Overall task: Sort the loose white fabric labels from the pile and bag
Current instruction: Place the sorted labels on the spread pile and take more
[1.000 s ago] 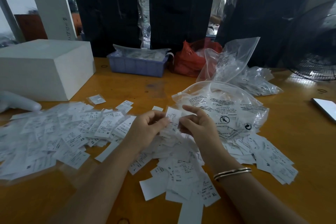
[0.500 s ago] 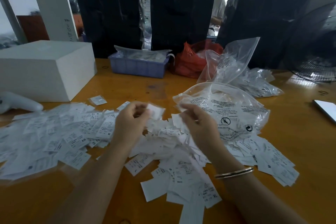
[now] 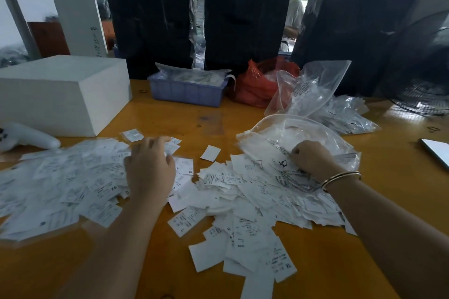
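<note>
small white printed fabric labels (image 3: pixel 245 204), centre: light, limp; pinch one edge | left hand (image 3: pixel 149 170) released on pile | right hand (image 3: pixel 312 159) grasping clear plastic bag (image 3: pixel 323 136)

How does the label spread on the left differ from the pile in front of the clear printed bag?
The left spread lies thin and flat; the middle pile is heaped and jumbled. The left hand rests on the left spread; the right hand is at the clear bag behind the middle pile. Both are white printed labels on the yellow table.
</note>
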